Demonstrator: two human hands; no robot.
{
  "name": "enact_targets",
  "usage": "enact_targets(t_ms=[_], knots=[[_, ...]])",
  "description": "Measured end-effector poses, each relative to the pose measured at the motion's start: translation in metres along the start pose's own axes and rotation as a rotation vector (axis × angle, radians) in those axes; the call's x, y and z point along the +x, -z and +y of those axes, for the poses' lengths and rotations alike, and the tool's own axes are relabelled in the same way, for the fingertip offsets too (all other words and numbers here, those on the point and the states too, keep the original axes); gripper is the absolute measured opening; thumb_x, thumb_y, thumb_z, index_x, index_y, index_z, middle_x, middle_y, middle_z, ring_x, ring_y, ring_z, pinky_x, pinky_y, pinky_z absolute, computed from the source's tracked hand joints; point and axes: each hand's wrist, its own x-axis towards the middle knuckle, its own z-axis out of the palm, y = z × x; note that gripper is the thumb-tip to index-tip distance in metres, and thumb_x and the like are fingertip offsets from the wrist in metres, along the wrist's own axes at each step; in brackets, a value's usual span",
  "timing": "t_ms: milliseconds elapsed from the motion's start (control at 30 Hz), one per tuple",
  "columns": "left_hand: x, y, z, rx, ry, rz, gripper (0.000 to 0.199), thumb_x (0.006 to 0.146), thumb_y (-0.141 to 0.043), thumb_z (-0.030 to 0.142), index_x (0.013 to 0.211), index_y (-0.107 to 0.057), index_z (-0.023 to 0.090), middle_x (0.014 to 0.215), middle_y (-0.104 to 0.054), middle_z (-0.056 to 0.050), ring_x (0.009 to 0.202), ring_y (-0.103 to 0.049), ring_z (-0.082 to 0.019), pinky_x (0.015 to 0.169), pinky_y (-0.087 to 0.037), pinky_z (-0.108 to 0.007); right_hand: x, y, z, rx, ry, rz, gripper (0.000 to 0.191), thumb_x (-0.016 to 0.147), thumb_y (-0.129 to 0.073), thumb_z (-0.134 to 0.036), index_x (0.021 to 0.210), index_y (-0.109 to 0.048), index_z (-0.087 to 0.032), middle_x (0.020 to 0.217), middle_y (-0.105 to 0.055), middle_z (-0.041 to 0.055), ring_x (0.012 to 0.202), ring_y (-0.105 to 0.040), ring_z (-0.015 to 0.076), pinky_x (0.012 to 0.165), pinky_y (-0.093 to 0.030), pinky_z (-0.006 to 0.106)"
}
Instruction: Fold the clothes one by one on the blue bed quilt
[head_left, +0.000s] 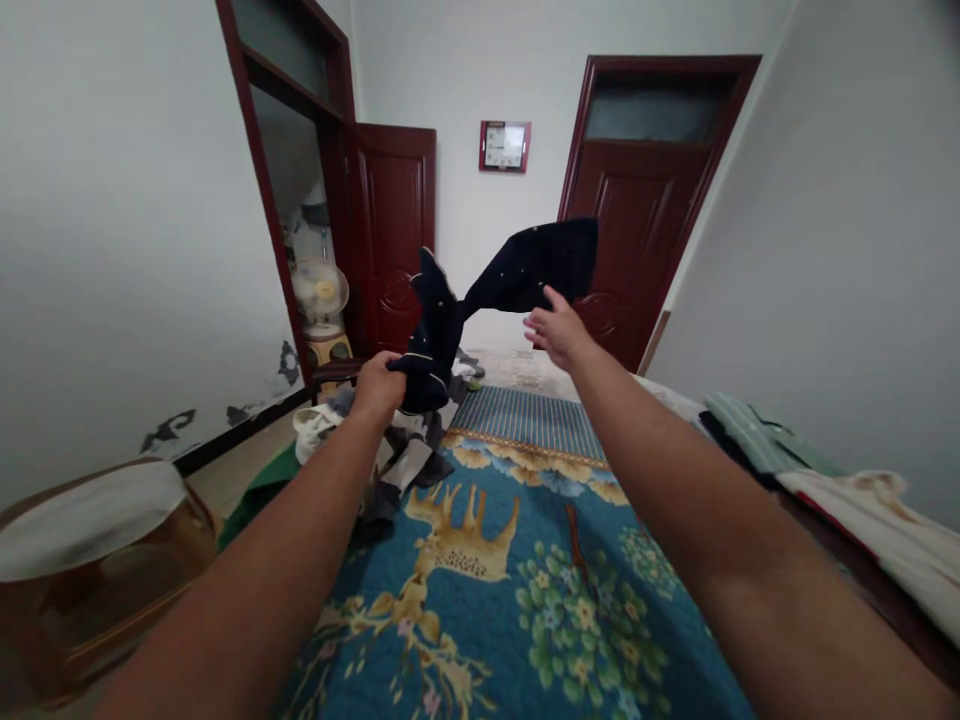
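A dark navy garment with small pale dots and light piping is in mid-air above the bed, twisted narrow at its middle. Its exact kind cannot be made out. My left hand is closed round its lower left end. The other end flares out to the upper right. Just below that flared end is my right hand, fingers spread and holding nothing; whether a fingertip touches the cloth I cannot tell. Beneath both arms lies a blue quilt printed with deer and flowers.
Rumpled clothes are heaped on the bed's left side. Folded clothes lie along the right edge. A thin brown stick-like object rests on the quilt, with a striped mat beyond. A wooden chair stands at left.
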Motion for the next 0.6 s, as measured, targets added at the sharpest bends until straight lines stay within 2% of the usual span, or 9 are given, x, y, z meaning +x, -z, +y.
enact_targets(t_ms=[67, 133, 200, 267, 367, 467, 600], knots=[[0.007, -0.009, -0.025, 0.124, 0.030, -0.084, 0.042, 0.072, -0.056, 0.013, 0.107, -0.078, 0.015, 0.094, -0.080, -0.008, 0.086, -0.072, -0.024, 0.075, -0.054, -0.031, -0.048, -0.016, 0.050, -0.150, -0.056, -0.048, 0.086, 0.082, -0.064, -0.020, 0.165, -0.041, -0.026, 0.142, -0.066, 0.0136, 0.111, -0.071, 0.0247, 0.094, -0.062, 0.045], [0.005, -0.017, -0.048, 0.205, 0.033, -0.137, 0.042, 0.066, -0.056, 0.009, 0.100, -0.080, 0.015, 0.091, -0.080, -0.010, 0.088, -0.073, -0.027, 0.080, -0.056, -0.034, -0.110, -0.019, 0.107, -0.325, -0.044, -0.142, 0.078, 0.085, -0.061, -0.020, 0.161, -0.048, -0.023, 0.142, -0.068, 0.0149, 0.114, -0.072, 0.0255, 0.096, -0.062, 0.044], [-0.001, -0.022, -0.067, 0.265, 0.026, -0.170, 0.040, 0.063, -0.058, 0.007, 0.094, -0.081, 0.015, 0.090, -0.080, -0.013, 0.094, -0.074, -0.030, 0.086, -0.056, -0.036, -0.172, -0.011, 0.154, -0.487, 0.023, -0.229, 0.068, 0.088, -0.057, -0.019, 0.156, -0.055, -0.023, 0.140, -0.071, 0.0136, 0.121, -0.070, 0.0256, 0.108, -0.056, 0.047], [-0.007, -0.024, -0.080, 0.326, 0.010, -0.193, 0.041, 0.063, -0.059, 0.006, 0.097, -0.081, 0.014, 0.095, -0.080, -0.015, 0.101, -0.073, -0.032, 0.092, -0.055, -0.037, -0.219, 0.004, 0.182, -0.636, 0.148, -0.265, 0.060, 0.087, -0.058, -0.018, 0.146, -0.065, -0.023, 0.143, -0.070, 0.0124, 0.136, -0.063, 0.0280, 0.121, -0.046, 0.050], [-0.016, -0.029, -0.087, 0.399, -0.016, -0.208, 0.044, 0.070, -0.060, 0.009, 0.109, -0.080, 0.012, 0.109, -0.079, -0.019, 0.112, -0.071, -0.032, 0.102, -0.052, -0.038, -0.255, 0.024, 0.189, -0.775, 0.211, -0.316, 0.045, 0.092, -0.059, -0.022, 0.134, -0.074, -0.023, 0.141, -0.071, 0.0126, 0.138, -0.062, 0.0292, 0.124, -0.043, 0.051], [-0.031, -0.035, -0.085, 0.457, -0.039, -0.212, 0.046, 0.078, -0.060, 0.017, 0.120, -0.076, 0.007, 0.126, -0.072, -0.025, 0.123, -0.067, -0.034, 0.110, -0.049, -0.040, -0.264, 0.031, 0.179, -0.843, 0.246, -0.350, 0.037, 0.099, -0.057, -0.028, 0.129, -0.078, -0.023, 0.142, -0.071, 0.0135, 0.138, -0.062, 0.0292, 0.123, -0.045, 0.050], [-0.071, -0.044, -0.077, 0.531, -0.123, -0.193, 0.053, 0.091, -0.054, 0.024, 0.135, -0.066, -0.002, 0.150, -0.057, -0.032, 0.144, -0.053, -0.040, 0.121, -0.039, -0.046, -0.268, 0.030, 0.174, -0.913, 0.268, -0.347, 0.038, 0.100, -0.056, -0.026, 0.131, -0.077, -0.020, 0.144, -0.070, 0.0145, 0.139, -0.061, 0.0289, 0.123, -0.045, 0.049]])
